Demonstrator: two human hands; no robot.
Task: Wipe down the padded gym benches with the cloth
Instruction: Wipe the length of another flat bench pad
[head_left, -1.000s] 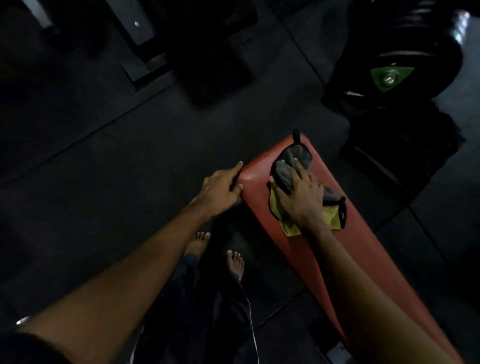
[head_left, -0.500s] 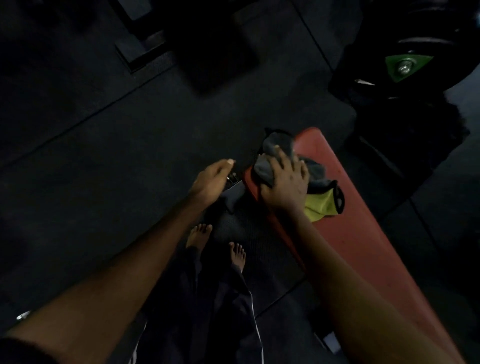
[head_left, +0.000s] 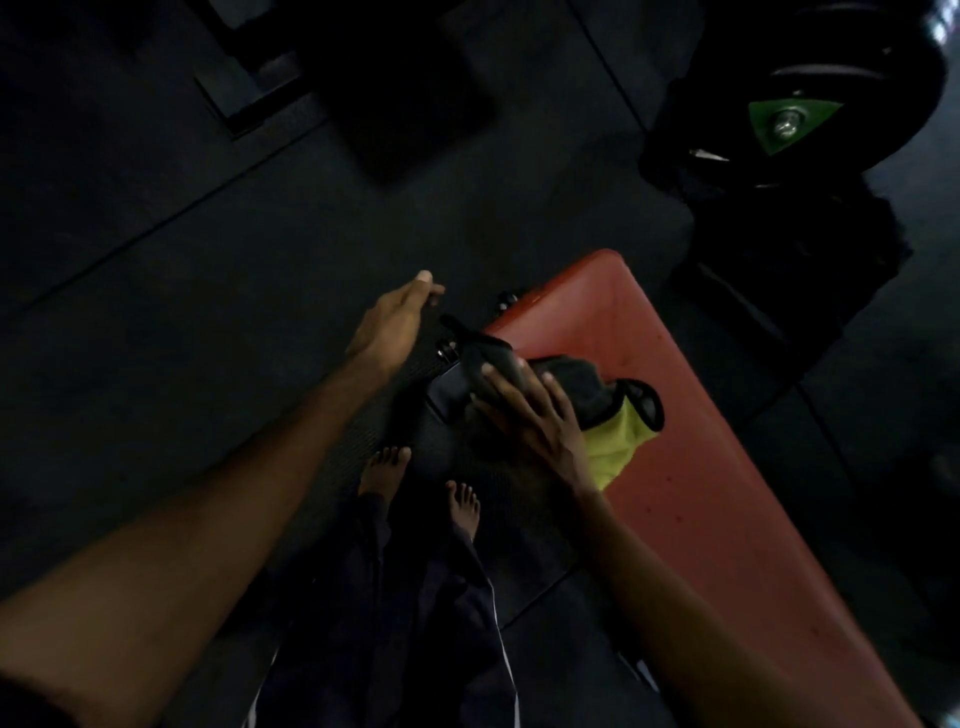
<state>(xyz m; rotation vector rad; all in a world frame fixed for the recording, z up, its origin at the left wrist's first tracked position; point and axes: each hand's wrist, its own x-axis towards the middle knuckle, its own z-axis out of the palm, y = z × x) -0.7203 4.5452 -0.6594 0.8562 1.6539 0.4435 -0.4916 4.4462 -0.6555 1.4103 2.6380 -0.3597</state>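
At the left edge of a red padded bench (head_left: 701, 467), seen from above in dim light, the right hand (head_left: 535, 421) lies flat on a cloth (head_left: 597, 405), fingers spread and pressing down rather than gripping; the cloth is dark grey with a yellow underside. It sits partly beneath the palm and partly to the right of it on the pad, and its far end hangs over the bench's side. The left hand (head_left: 392, 327) hangs in the air just left of the bench, fingers loosely extended, holding nothing and touching nothing. Two bare feet (head_left: 384, 467) stand on the dark floor (head_left: 156, 312) below the hands; at the upper right sits a black weight plate (head_left: 857, 78) with a green hub.
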